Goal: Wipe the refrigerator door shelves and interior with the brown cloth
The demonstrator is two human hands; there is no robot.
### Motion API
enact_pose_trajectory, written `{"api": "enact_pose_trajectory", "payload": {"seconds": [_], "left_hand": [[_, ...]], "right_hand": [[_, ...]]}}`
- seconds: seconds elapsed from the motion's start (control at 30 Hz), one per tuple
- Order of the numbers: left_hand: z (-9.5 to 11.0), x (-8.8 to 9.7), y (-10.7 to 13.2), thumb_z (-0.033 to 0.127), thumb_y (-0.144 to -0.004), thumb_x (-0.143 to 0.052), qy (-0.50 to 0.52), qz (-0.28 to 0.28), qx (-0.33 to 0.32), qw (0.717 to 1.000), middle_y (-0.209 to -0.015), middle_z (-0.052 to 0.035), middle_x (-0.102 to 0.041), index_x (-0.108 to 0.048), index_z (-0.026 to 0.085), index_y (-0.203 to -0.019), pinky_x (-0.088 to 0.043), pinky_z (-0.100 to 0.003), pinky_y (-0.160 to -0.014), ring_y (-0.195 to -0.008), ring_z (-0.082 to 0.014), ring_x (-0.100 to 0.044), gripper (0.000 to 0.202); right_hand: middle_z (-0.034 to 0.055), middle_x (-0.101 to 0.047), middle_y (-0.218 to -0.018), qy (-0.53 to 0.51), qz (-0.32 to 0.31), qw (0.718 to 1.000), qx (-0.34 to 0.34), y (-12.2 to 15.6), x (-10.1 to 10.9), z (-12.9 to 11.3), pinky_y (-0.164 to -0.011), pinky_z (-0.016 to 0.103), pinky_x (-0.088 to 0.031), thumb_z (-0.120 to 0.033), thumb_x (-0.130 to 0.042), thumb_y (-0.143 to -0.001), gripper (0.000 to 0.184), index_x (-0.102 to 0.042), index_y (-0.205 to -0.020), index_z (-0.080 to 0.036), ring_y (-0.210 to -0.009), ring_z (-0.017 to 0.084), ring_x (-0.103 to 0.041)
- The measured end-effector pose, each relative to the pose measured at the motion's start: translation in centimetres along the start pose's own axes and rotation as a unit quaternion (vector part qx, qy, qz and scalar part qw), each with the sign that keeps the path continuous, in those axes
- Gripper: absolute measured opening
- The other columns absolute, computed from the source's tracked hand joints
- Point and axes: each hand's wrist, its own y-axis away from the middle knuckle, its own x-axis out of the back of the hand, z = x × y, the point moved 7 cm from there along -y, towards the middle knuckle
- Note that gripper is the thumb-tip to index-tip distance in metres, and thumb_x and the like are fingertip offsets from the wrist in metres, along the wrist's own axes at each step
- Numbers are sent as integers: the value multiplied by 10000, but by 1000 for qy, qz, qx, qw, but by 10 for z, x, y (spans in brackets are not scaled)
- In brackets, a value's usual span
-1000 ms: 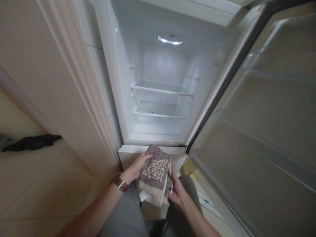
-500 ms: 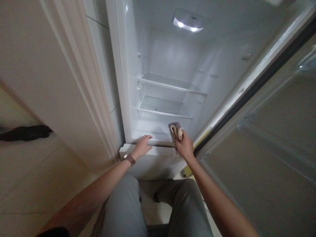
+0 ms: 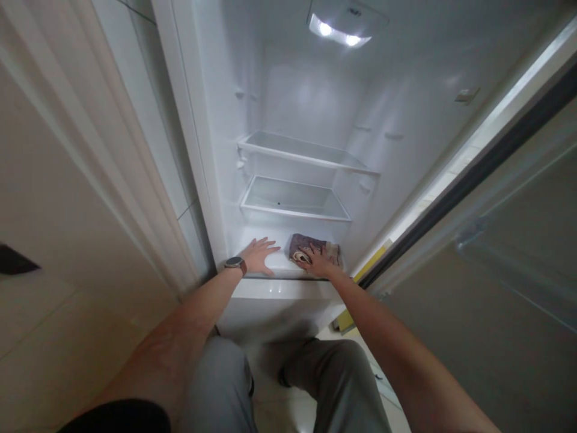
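Note:
A folded brown-grey cloth (image 3: pixel 297 245) with a pale inner fold lies on the floor of the open refrigerator (image 3: pixel 274 273). My right hand (image 3: pixel 319 263) rests on top of the cloth, fingers spread and stretched over it. To its left, my left hand (image 3: pixel 259 255) is open with fingers apart at the refrigerator's bottom, holding nothing. A watch with a brown strap (image 3: pixel 235 263) is on my left wrist.
Above my hands sit a lower glass shelf (image 3: pixel 295 198) and an upper glass shelf (image 3: pixel 306 149). A lit lamp (image 3: pixel 342 30) is overhead. The open door (image 3: pixel 496 258) stands at right, a wall (image 3: pixel 135 180) at left. Something yellow (image 3: pixel 346 322) shows below the door.
My right hand has set the cloth down on the refrigerator floor, and its fingers have spread. My left hand has moved further inside. The view has come closer.

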Motion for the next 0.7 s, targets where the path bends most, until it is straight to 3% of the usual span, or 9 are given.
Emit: {"api": "enact_pose_trajectory", "payload": {"seconds": [0.07, 0.2, 0.43, 0.6, 0.7], "left_hand": [[-2, -1, 1, 779, -679, -766, 4, -11, -3, 1000, -1750, -74, -263, -371, 351, -1648, -65, -710, -1266, -1617, -449, -107, 1131], [-5, 2, 2, 795, -692, -742, 10, -38, -19, 999, -1755, -51, -248, -356, 370, -1654, -86, -682, -1277, -1619, -448, -112, 1120], [-9, 10, 6, 829, -665, -750, 12, -8, -20, 1000, -1727, -21, -326, -419, 368, -1623, -132, -598, -1306, -1613, -389, -201, 1114], [-9, 11, 7, 824, -641, -773, 16, -3, -17, 1000, -1719, -13, -346, -448, 376, -1606, -146, -612, -1302, -1609, -392, -214, 1113], [-9, 14, 8, 795, -657, -777, 20, -1, -16, 1000, -1712, -9, -362, -460, 384, -1598, -150, -613, -1302, -1605, -391, -227, 1075]], "right_hand": [[-78, 61, -1774, -6, -18, 1000, -18, -8, 1, 12, -1169, 817, -158, -798, -356, -974, 757, -116, -1652, -564, -1596, 510, 52], [-57, 132, -1768, 15, -49, 998, -38, -27, 2, 27, -1226, 752, -102, -831, -355, -948, 844, -58, -1673, -515, -1598, 499, 64], [-56, 147, -1766, -11, -23, 999, -31, -79, 14, 41, -1234, 747, -98, -826, -414, -927, 895, -62, -1680, -494, -1590, 502, 118], [-72, 53, -1775, 6, 10, 1000, -25, -127, 27, 49, -1174, 820, -165, -795, -456, -929, 844, -137, -1664, -528, -1605, 479, 74], [-7, -67, -1777, 13, 36, 999, -16, -156, 38, 54, -1191, 801, -156, -852, -469, -893, 899, -186, -1668, -494, -1611, 464, -26]]}}
